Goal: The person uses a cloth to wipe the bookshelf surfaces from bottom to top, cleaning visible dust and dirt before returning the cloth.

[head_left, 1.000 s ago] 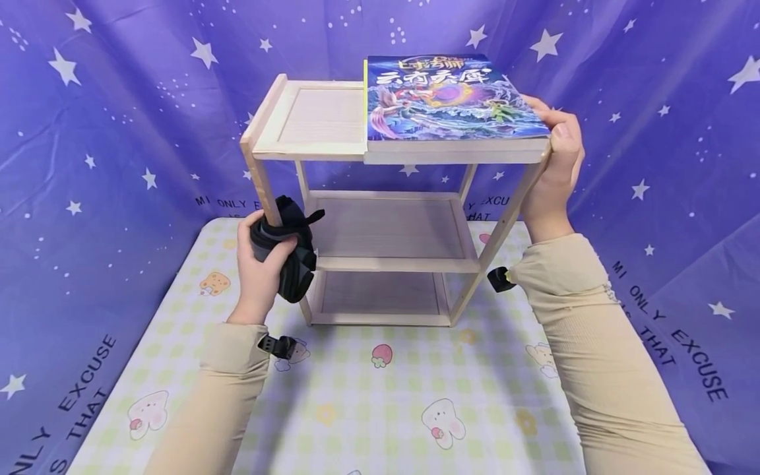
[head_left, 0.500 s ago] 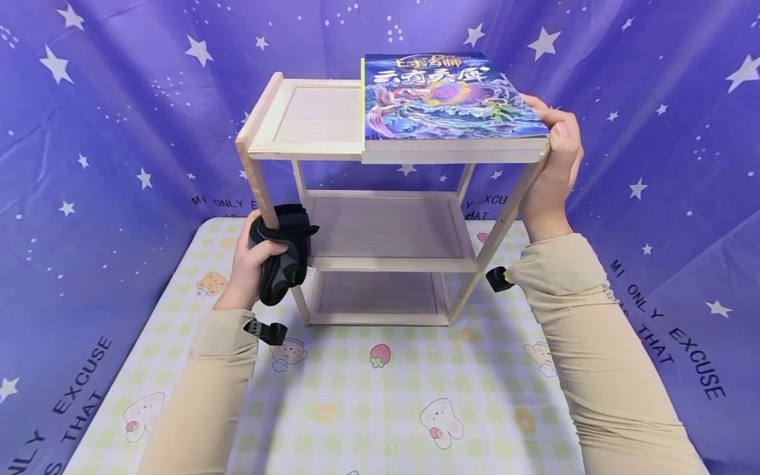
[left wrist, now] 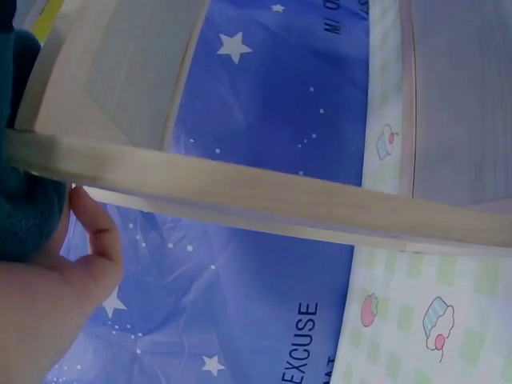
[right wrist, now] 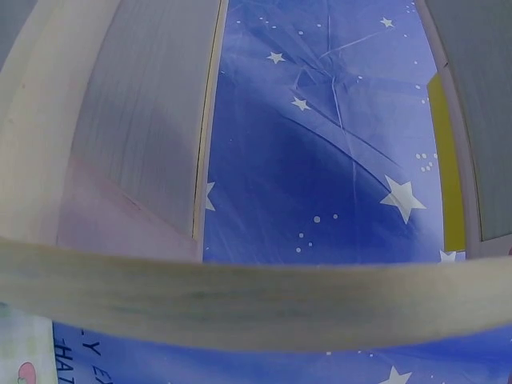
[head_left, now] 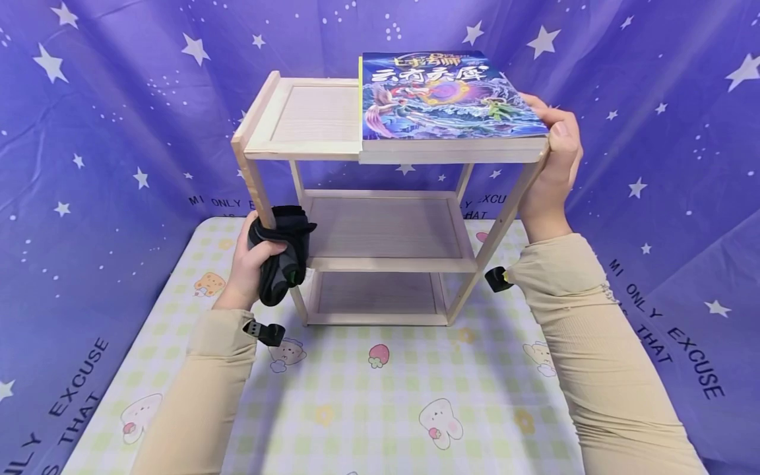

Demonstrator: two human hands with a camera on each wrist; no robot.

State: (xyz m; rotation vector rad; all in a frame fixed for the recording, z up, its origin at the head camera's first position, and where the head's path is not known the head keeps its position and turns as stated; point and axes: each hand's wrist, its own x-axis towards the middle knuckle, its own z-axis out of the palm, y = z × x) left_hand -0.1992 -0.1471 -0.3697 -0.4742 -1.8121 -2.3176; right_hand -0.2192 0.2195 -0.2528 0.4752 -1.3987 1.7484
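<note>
A three-tier pale wooden shelf (head_left: 387, 226) stands on the table, leaning a little in the head view. My left hand (head_left: 240, 267) grips a folded black cloth bundle (head_left: 282, 254) against the shelf's left front leg (head_left: 254, 181). The thumb lies over the cloth, and the other fingers are mostly hidden behind it. In the left wrist view, the cloth (left wrist: 28, 212) looks dark and fuzzy beside the wooden post (left wrist: 240, 188). At the upper right corner my right hand (head_left: 552, 165) holds the shelf's side, thumb at the front. Beside it a thick blue book (head_left: 445, 99) lies on the top tier.
The table (head_left: 368, 409) has a checked cloth printed with cartoon figures. Purple star-printed curtains (head_left: 119, 99) enclose the back and sides. Black wrist cameras (head_left: 270, 333) sit at both sleeves. In the right wrist view a wooden post (right wrist: 256, 308) crosses the front.
The left hand has shifted slightly left and down, turning the black cloth against the leg. The shelf and book show a slight shift left. The right hand keeps its hold at the corner.
</note>
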